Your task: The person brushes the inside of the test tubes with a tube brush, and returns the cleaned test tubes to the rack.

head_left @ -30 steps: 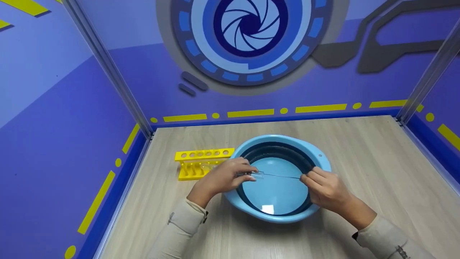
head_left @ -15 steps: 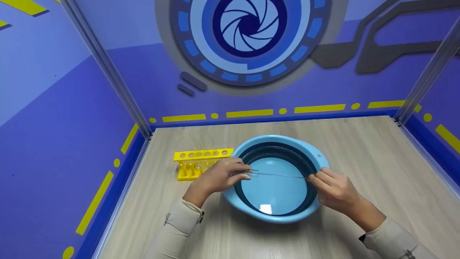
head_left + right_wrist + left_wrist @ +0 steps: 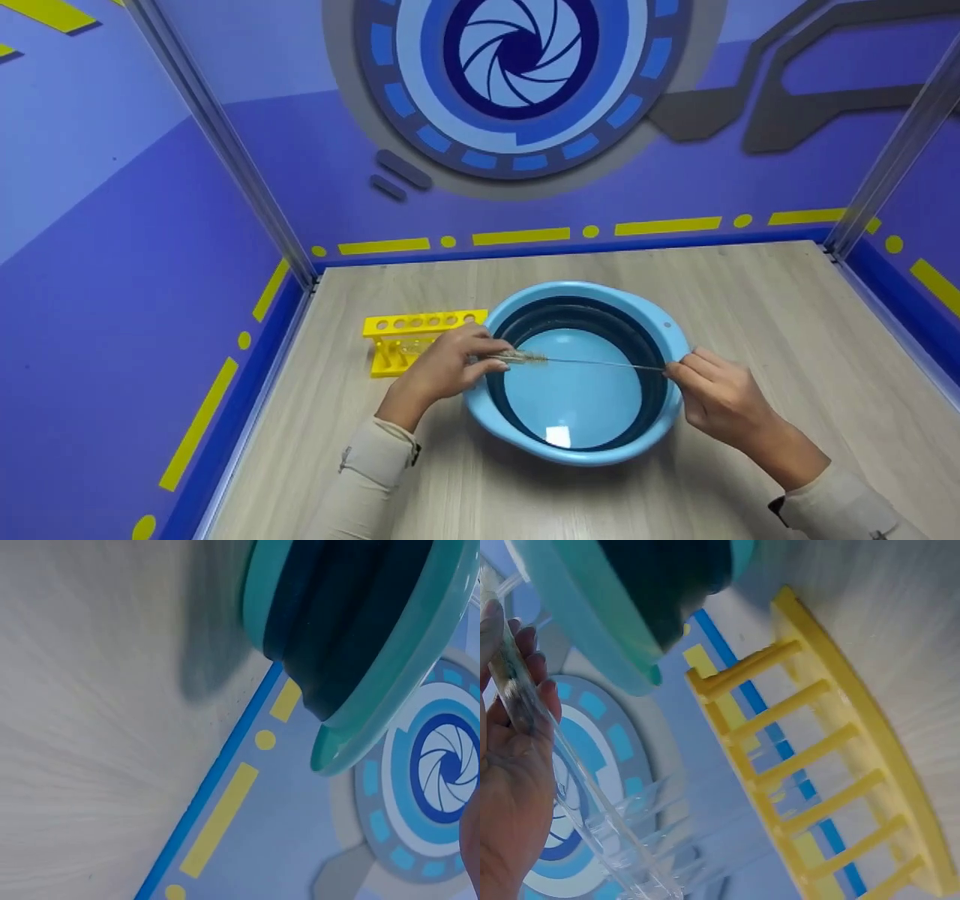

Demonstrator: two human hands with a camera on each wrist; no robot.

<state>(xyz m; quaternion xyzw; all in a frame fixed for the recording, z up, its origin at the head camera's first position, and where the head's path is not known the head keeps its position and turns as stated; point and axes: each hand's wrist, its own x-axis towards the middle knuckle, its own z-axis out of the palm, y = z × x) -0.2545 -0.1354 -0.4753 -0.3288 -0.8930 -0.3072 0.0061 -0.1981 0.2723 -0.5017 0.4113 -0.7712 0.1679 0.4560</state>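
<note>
Over the basin, my left hand (image 3: 448, 364) grips a clear test tube (image 3: 604, 821) lying nearly level. Its rounded end pokes out behind the hand, in front of the yellow rack in the head view. A test tube brush (image 3: 534, 358) shows pale bristles at the tube's mouth, and more bristles sit inside the glass in the left wrist view. My right hand (image 3: 724, 394) pinches the far end of the brush's thin wire handle, at the basin's right rim. Only a sliver of that hand shows in the right wrist view.
A light blue basin (image 3: 574, 457) with dark inner walls stands on the wood-look table (image 3: 780, 322). Left of it is a yellow test tube rack (image 3: 384, 367), partly behind my left hand. Blue printed panels (image 3: 285, 172) enclose the back and sides.
My right hand has moved right, drawing the brush partway out, so bristles now show at the tube's mouth. My left hand has shifted slightly left with the test tube.
</note>
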